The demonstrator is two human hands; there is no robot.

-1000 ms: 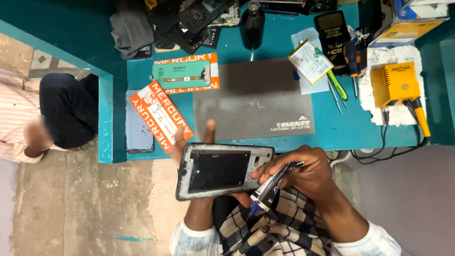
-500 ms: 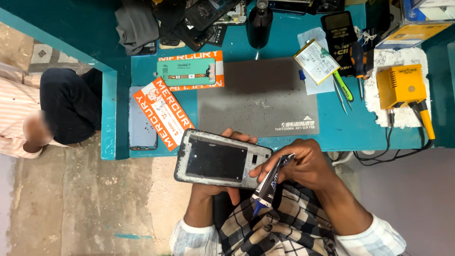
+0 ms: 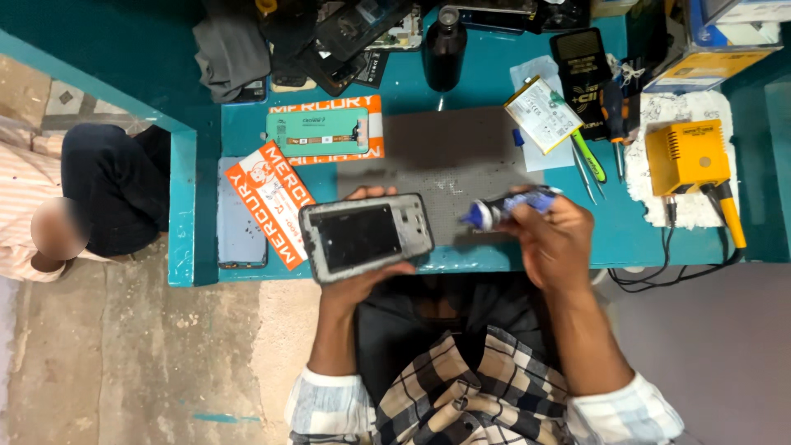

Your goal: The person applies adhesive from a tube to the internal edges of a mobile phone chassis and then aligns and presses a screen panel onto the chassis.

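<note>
The left hand is clamped on a phone frame from beneath. Just right of it, the right hand grips a blue tube above the bench.

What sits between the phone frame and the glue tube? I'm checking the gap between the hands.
In the head view, only a strip of the grey mat shows between the phone frame and the glue tube; nothing lies on it.

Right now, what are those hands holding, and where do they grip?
Left hand grips the phone frame from beneath; right hand holds the glue tube by its body.
</note>
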